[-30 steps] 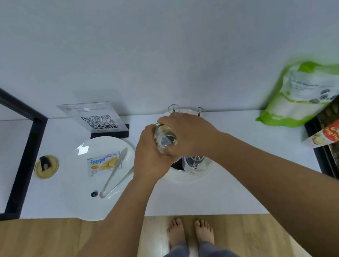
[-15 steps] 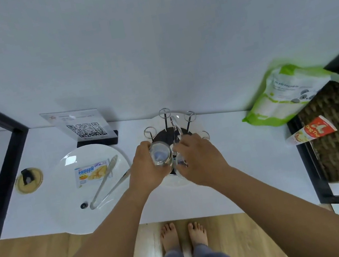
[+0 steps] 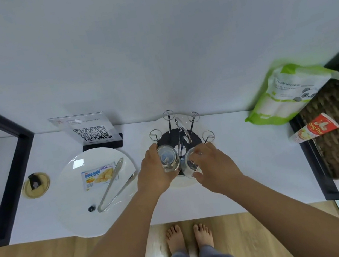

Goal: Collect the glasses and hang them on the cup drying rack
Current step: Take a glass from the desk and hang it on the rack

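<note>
While both hands work at the near side of the rack (image 3: 177, 147), the left hand (image 3: 153, 172) is wrapped around one glass (image 3: 169, 159) and the right hand (image 3: 212, 166) has fingers curled on a second glass (image 3: 189, 163). Both glasses sit low over the rack's near pegs, seemingly upside down, though whether either is fully seated I cannot tell. Four looped pegs farther back stand bare. No other glasses show on the counter (image 3: 248, 159), so the task looks nearly finished: what is left is letting go. To the left, a plate (image 3: 75, 201) carries tongs (image 3: 115, 185).
</note>
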`<act>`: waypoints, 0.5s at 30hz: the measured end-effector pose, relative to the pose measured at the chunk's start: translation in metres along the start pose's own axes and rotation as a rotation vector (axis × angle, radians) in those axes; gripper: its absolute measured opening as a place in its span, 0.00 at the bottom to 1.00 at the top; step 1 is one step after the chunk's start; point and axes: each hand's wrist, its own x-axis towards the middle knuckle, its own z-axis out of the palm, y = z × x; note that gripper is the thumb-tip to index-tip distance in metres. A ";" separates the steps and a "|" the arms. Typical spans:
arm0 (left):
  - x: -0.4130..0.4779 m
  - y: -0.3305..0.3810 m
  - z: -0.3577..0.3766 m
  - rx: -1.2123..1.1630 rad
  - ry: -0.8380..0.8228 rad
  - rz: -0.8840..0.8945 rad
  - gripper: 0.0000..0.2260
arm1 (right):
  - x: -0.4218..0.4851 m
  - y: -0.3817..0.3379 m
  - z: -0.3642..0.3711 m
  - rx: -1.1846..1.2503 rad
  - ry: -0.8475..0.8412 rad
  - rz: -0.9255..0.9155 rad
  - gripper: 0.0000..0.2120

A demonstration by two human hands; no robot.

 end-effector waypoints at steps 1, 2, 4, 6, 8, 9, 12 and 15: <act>-0.001 0.000 -0.001 0.013 -0.006 0.004 0.41 | -0.001 -0.001 0.000 -0.001 0.003 0.001 0.15; -0.003 -0.001 -0.003 0.021 -0.007 0.006 0.41 | -0.002 -0.001 -0.001 -0.006 0.005 -0.001 0.15; -0.006 -0.001 -0.005 0.018 -0.002 0.007 0.41 | -0.004 -0.002 -0.003 -0.025 0.001 -0.003 0.16; -0.009 -0.001 -0.009 0.005 0.016 0.017 0.41 | -0.007 -0.003 -0.005 -0.039 -0.002 0.005 0.16; -0.014 -0.001 -0.013 -0.012 0.070 0.046 0.40 | -0.010 -0.003 -0.009 -0.036 0.012 0.018 0.17; -0.017 0.000 -0.016 -0.026 0.118 0.074 0.38 | -0.012 -0.003 -0.012 -0.020 0.025 0.029 0.17; -0.023 0.006 -0.025 -0.114 0.284 0.163 0.27 | -0.019 -0.003 -0.023 0.030 0.087 0.070 0.17; -0.025 0.023 -0.035 -0.206 0.348 0.236 0.19 | -0.034 0.001 -0.035 0.086 0.155 0.115 0.19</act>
